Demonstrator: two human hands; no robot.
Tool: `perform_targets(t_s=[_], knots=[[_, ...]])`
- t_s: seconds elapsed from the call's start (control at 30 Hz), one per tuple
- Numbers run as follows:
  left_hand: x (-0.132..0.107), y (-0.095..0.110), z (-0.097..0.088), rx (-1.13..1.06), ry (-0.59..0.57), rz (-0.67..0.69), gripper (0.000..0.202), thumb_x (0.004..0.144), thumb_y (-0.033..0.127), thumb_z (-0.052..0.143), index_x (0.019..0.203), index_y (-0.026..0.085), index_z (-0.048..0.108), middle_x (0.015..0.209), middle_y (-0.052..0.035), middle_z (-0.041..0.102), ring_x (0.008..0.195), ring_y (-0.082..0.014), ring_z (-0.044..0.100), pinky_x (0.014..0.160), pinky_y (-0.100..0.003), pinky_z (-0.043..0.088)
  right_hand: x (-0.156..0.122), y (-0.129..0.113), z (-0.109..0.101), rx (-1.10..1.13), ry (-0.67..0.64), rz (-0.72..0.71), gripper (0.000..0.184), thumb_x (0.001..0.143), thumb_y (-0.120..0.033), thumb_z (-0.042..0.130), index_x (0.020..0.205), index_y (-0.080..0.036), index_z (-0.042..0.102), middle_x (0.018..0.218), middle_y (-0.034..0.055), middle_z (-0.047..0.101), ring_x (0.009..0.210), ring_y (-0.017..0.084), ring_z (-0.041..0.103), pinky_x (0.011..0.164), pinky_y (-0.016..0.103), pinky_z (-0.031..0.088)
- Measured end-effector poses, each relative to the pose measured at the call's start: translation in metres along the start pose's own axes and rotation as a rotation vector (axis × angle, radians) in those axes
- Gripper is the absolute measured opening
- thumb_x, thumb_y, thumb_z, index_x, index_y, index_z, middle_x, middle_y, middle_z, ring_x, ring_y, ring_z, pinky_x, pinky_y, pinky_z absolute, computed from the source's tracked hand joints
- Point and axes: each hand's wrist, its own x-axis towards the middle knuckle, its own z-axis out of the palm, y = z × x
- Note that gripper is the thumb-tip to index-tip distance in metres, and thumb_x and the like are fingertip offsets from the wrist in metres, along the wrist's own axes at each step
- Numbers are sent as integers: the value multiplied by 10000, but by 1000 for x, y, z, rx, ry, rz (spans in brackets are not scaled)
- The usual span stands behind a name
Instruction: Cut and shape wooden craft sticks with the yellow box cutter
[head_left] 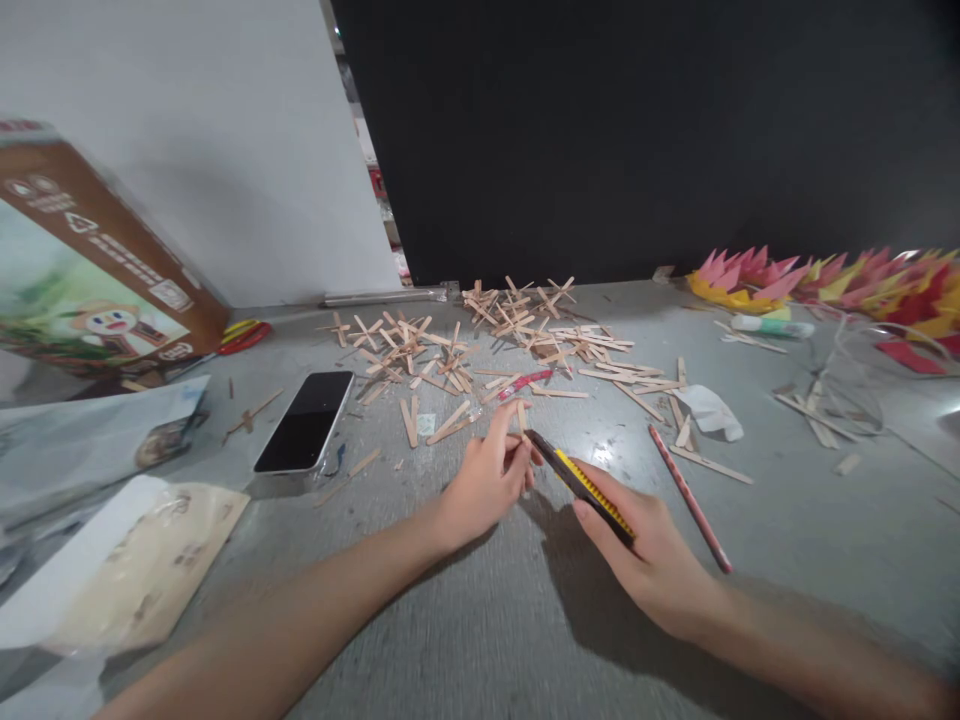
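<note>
Between the thumb and fingers of my left hand [491,475] is a short wooden craft stick [522,416], held upright. My right hand [649,560] is closed around a black and yellow utility knife [589,485], whose tip meets the stick beside my left fingers. Whether the blade has cut into the wood is too small to tell. Beyond both hands lies a loose pile of craft sticks [405,345], some crossed over each other. A pink and red strip [525,382] rests just past my left fingertips. To the right of the knife is a patterned red pencil [690,498].
A phone [304,422] lies left of my hands, near a brown printed box [97,250] and plastic packets [150,570]. Pink and yellow paper crowns [742,280], a glue stick [772,326] and crumpled tissue [709,412] are on the right. A black panel [645,140] stands behind the table.
</note>
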Motion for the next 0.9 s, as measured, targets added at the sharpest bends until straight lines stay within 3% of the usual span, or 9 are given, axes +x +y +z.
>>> perform_targets(t_s=[0.13, 0.27, 0.33, 0.5, 0.73, 0.9], knots=[[0, -1, 0, -10, 0, 2, 477, 1080, 414, 471, 1500, 202, 391, 677, 28, 662, 582, -151, 628, 626, -267, 508, -4, -3, 2, 74, -18, 101, 493, 1097, -412, 474, 1534, -194, 535, 808, 40, 706, 807, 219, 709, 769, 337, 605], [0, -3, 0, -7, 0, 2, 460, 1087, 410, 456, 1497, 213, 380, 676, 36, 661, 588, -154, 641, 635, -270, 511, -6, -5, 4, 165, -55, 191, 506, 1098, -475, 455, 1503, -187, 551, 536, -60, 472, 483, 159, 496, 488, 262, 450], [0, -4, 0, -2, 1, 8, 457, 1089, 410, 455, 1493, 212, 379, 672, 40, 658, 575, -150, 634, 625, -265, 504, -6, -5, 5, 221, -66, 217, 498, 1094, -495, 461, 1474, -190, 562, 522, -78, 425, 447, 140, 412, 452, 251, 374], [2, -6, 1, -49, 7, 20, 471, 1084, 430, 474, 1484, 204, 370, 678, 35, 659, 568, -146, 625, 595, -253, 492, -6, -3, 9, 403, -82, 318, 486, 1087, -531, 474, 1407, -173, 549, 545, -90, 422, 469, 120, 375, 464, 243, 304], [5, -5, 1, -263, -44, -25, 534, 1058, 513, 534, 1452, 209, 340, 761, 15, 662, 571, -138, 641, 562, -246, 496, -3, 1, 5, 451, -108, 329, 470, 1088, -533, 489, 1386, -173, 539, 554, -100, 404, 485, 112, 352, 483, 252, 277], [7, -5, 1, -294, -59, -25, 512, 1051, 531, 551, 1415, 212, 385, 799, -2, 664, 591, -128, 643, 555, -228, 469, 2, 7, -3, 521, -94, 346, 465, 1058, -550, 546, 1338, -180, 572, 591, -100, 346, 476, 101, 291, 441, 246, 219]])
